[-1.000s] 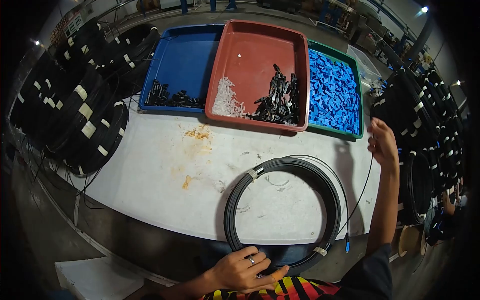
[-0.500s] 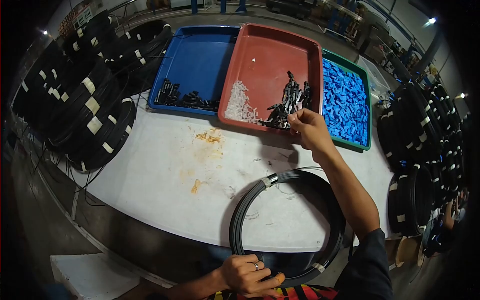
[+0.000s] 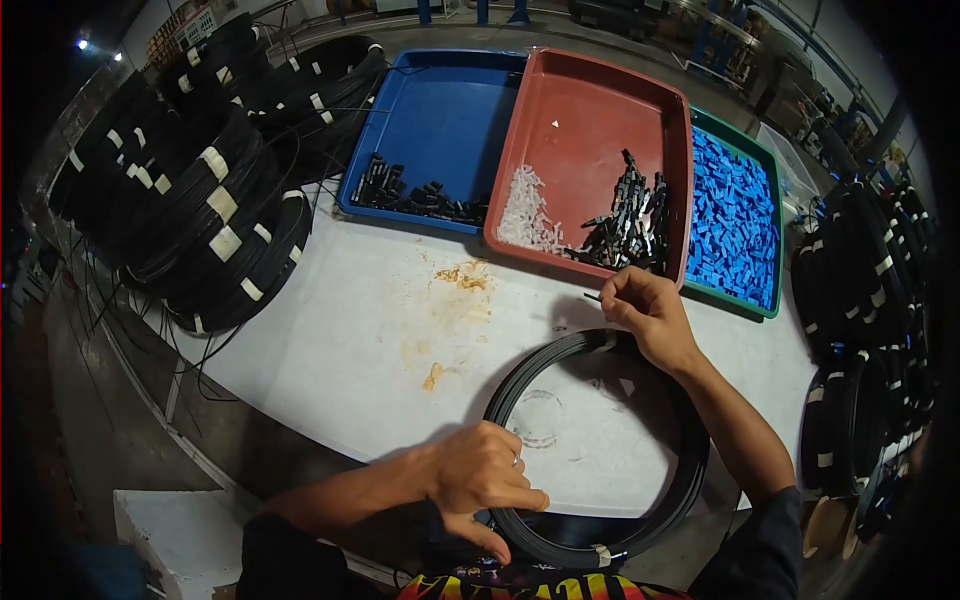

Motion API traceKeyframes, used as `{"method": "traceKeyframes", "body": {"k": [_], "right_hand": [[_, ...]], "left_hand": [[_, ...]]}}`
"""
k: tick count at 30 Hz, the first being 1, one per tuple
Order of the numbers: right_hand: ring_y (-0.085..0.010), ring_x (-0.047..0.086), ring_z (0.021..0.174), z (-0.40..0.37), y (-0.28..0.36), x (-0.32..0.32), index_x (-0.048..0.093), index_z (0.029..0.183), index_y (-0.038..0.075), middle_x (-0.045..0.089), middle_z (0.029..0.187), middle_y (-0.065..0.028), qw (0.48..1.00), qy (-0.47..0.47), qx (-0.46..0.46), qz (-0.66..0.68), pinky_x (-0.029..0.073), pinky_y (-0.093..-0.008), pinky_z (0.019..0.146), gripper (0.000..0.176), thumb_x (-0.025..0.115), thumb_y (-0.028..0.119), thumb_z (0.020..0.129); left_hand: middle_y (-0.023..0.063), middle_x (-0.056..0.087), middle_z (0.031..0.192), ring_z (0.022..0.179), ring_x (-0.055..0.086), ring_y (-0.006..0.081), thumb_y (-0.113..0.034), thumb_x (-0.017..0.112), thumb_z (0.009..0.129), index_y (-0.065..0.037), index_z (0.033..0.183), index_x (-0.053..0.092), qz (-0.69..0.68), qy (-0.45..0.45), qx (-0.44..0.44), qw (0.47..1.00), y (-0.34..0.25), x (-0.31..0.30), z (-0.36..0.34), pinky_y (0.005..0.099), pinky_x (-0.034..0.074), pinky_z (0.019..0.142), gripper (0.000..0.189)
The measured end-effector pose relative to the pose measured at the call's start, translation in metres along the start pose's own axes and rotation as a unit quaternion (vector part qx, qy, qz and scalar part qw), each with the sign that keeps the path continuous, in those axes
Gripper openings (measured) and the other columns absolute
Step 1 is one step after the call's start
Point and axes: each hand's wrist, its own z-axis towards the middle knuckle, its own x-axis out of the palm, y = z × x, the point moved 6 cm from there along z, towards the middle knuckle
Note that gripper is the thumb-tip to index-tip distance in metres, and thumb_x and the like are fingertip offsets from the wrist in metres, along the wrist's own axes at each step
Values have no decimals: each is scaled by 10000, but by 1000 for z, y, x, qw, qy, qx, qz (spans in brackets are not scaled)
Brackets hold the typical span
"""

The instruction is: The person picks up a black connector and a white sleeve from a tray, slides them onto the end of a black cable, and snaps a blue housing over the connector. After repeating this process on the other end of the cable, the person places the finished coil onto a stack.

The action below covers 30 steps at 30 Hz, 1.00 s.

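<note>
A coil of black cable (image 3: 690, 470) stands at the table's front edge, bound with light tape. My left hand (image 3: 485, 472), with a ring on one finger, is at the coil's left side. Its thumb and index finger are spread apart, and I see no firm grip on the cable. Just above the coil's top, my right hand (image 3: 648, 312) pinches a thin black piece (image 3: 592, 296) whose tip sticks out to the left; the rest is hidden by the fingers. Close behind that hand lie black plastic parts (image 3: 630, 215) in the red tray (image 3: 590, 100).
White small pieces (image 3: 528, 215) share the red tray. On its left is a blue tray (image 3: 450, 100) with black parts, on its right a green tray (image 3: 765, 308) of blue pieces. Stacked cable coils (image 3: 200, 200) stand left, more coils (image 3: 845, 270) right. Brownish stains (image 3: 462, 277) mark the tabletop.
My right hand has come back from the red tray's black parts toward the coil, now showing a thin black piece. My left hand has risen and its thumb has spread. The coil has turned a little.
</note>
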Motion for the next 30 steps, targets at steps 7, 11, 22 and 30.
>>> {"method": "traceKeyframes", "body": {"k": [7,11,22,30], "right_hand": [[-46,519,734,-3,3,3,623,931,17,598,817,33,998,55,-3,16,429,-230,667,62,647,70,951],[-49,518,672,-7,8,4,634,927,4,604,752,16,996,59,-17,-62,435,-238,618,91,662,88,942],[-68,533,601,-8,9,-1,657,888,-8,640,704,-32,995,53,-3,-88,404,-242,546,66,685,50,902],[-89,532,579,-9,5,-4,673,887,1,636,716,-40,988,40,-26,-145,399,-253,535,78,718,61,867]], "left_hand": [[79,761,933,905,725,240,-480,811,818,-14,1074,753,-83,-99,-29,991,8,-69,7,365,495,821,535],[45,764,942,925,714,236,-215,853,801,-61,970,770,151,-148,-126,969,35,-129,-10,378,499,836,243],[125,750,932,911,705,308,-56,673,904,-16,1006,732,443,-146,-414,782,103,-255,-67,419,542,827,124],[128,749,945,935,713,320,-137,722,905,-40,1015,759,461,-100,-479,740,186,-288,-101,447,573,822,151]]}}
